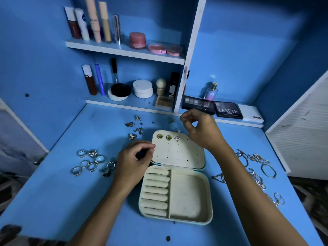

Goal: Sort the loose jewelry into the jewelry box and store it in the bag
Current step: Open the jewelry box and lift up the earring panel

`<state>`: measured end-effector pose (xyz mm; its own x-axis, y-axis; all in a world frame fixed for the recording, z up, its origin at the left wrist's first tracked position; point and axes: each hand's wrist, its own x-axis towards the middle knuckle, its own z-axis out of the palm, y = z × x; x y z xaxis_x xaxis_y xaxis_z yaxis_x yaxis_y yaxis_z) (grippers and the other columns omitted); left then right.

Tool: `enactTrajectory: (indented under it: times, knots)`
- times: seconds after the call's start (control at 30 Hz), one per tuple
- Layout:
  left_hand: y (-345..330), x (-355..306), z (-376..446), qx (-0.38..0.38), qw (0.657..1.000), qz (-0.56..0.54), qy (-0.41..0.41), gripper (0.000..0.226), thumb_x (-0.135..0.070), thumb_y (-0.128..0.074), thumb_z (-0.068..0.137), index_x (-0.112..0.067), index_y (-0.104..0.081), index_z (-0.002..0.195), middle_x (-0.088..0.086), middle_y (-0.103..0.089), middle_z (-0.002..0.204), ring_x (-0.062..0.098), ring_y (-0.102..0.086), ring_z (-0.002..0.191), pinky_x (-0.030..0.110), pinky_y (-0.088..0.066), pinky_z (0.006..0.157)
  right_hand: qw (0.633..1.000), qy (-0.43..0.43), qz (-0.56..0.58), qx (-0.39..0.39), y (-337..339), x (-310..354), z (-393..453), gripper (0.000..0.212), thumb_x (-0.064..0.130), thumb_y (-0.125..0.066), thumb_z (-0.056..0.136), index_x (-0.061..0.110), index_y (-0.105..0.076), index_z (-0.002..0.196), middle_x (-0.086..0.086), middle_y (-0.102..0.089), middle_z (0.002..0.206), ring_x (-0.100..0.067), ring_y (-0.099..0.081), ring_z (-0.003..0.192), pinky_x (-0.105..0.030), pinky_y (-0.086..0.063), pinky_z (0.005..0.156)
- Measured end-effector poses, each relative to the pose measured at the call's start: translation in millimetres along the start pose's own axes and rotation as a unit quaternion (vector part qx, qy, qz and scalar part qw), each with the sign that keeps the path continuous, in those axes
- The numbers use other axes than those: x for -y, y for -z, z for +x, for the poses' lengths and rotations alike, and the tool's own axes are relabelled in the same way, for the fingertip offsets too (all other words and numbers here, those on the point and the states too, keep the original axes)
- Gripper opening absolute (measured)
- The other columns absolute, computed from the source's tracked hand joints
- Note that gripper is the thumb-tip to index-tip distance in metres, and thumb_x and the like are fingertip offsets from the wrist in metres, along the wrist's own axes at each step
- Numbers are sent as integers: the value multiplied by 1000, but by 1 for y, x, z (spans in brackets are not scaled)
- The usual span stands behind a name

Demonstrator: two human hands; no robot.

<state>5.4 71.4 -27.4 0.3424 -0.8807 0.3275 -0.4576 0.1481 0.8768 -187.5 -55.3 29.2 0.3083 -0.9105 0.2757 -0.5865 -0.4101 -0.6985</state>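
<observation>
A cream jewelry box (188,196) lies open in the middle of the blue desk, its perforated lid panel (179,153) tilted back. Two green stud earrings (164,137) and a white heart-shaped earring (177,138) sit in the panel's top row. My left hand (134,160) grips the lid's left edge. My right hand (200,128) hovers over the lid's far right corner, thumb and forefinger pinched on something too small to identify. Loose earrings (134,126) lie beyond the box, rings (92,162) to the left, necklaces and bracelets (257,169) to the right.
Two shelves (124,50) at the back hold cosmetic tubes, jars and compacts. Eyeshadow palettes (213,107) and a perfume bottle (211,91) stand on the back ledge to the right. A white slatted panel (305,139) borders the desk's right side.
</observation>
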Motion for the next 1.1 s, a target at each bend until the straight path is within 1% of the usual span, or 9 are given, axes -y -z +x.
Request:
enactTrajectory:
  times: [0.13, 0.37, 0.43, 0.53, 0.63, 0.77, 0.9, 1.0, 1.1]
  knots:
    - [0, -1, 0, 1, 1000, 0, 3, 16, -4, -72, 85, -19, -77, 89, -17, -71, 97, -1, -65, 97, 6, -43, 81, 997, -41, 32, -56, 10, -12, -20, 6, 16, -65, 94, 17, -71, 94, 21, -65, 83, 6, -59, 69, -14, -45, 64]
    - [-1, -2, 0, 0, 1000, 4, -5, 18, 0, -72, 83, -16, -77, 88, -16, -72, 94, -1, -65, 95, 5, -43, 79, 987, -81, 93, -106, 21, -21, -54, 4, 15, -69, 92, 18, -70, 89, 9, -70, 86, -3, -52, 42, -10, -38, 51]
    - [-1, -2, 0, 1, 1000, 5, -6, 17, 0, -72, 83, -16, -77, 88, -18, -71, 97, -1, -65, 95, 5, -44, 79, 986, -73, 94, -118, 19, -23, -62, 5, 14, -70, 91, 19, -71, 89, 10, -71, 86, -5, -54, 46, -10, -40, 54]
    - [-1, -2, 0, 3, 1000, 5, -3, 18, 0, -72, 84, -17, -77, 88, -19, -70, 98, 0, -65, 95, 7, -45, 79, 988, -26, 61, -139, 13, -25, -72, 6, 12, -69, 92, 16, -73, 93, 9, -71, 94, -3, -63, 78, -7, -43, 64]
    - [-1, -3, 0, 7, 1000, 1, 5, 19, 0, -71, 84, -17, -77, 88, -19, -70, 98, 0, -65, 95, 6, -45, 78, 987, 7, 50, -149, 8, -27, -79, 13, 5, -66, 93, 17, -72, 95, 8, -70, 97, 0, -61, 92, -6, -41, 69]
    - [-1, -2, 0, 8, 1000, -4, 0, 20, 1, -71, 84, -18, -77, 88, -17, -71, 96, 3, -66, 96, 9, -47, 79, 986, -9, 68, -151, 4, -30, -82, 17, 8, -63, 95, 23, -70, 97, 7, -71, 98, -6, -64, 92, -11, -44, 72]
    - [-1, -2, 0, 10, 1000, -12, 3, 19, 1, -72, 84, -18, -77, 88, -11, -72, 98, 4, -66, 98, 9, -46, 81, 985, 40, 44, -162, 1, -31, -83, 17, 7, -62, 94, 16, -75, 100, 9, -69, 96, -8, -60, 96, -15, -44, 77]
    - [0, -4, -1, 15, 1000, -23, 13, 20, 0, -71, 84, -19, -76, 88, -11, -72, 100, 5, -65, 100, 8, -46, 81, 984, 51, 34, -166, -2, -31, -85, 22, 7, -64, 91, 18, -76, 106, 10, -68, 94, -11, -59, 96, -19, -46, 82]
    - [0, -5, -1, 14, 999, -39, 15, 20, 2, -71, 84, -18, -76, 88, -9, -72, 101, 6, -66, 98, 9, -46, 80, 983, 9, 67, -172, -4, -25, -86, 31, 5, -72, 88, 20, -73, 116, 18, -65, 95, -3, -60, 97, -8, -42, 84]
